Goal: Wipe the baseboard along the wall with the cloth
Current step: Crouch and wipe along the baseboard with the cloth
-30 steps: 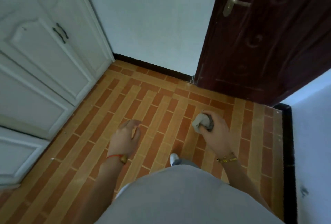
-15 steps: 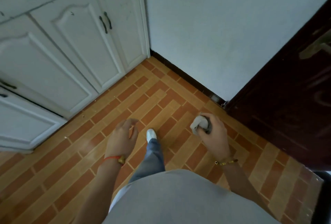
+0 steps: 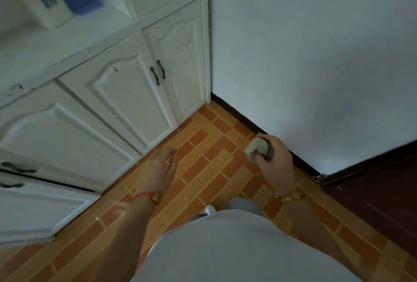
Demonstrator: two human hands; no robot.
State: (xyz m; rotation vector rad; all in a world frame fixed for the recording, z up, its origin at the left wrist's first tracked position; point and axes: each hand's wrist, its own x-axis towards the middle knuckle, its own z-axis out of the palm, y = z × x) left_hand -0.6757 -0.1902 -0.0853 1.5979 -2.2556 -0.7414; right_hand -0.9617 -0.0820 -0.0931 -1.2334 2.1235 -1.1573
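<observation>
Baseboard [image 3: 239, 117] runs beside right hand [image 3: 274, 159] gripping cloth [image 3: 257, 148].

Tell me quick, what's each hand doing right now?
Left hand: open, fingers loosely curled, holding nothing.
Right hand: closed round the bunched grey cloth.

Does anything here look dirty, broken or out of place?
The white cabinet doors carry dark scuffs and chipped spots, and small crumbs lie on the tiled floor beside them. Nothing looks spilled or askew.
</observation>
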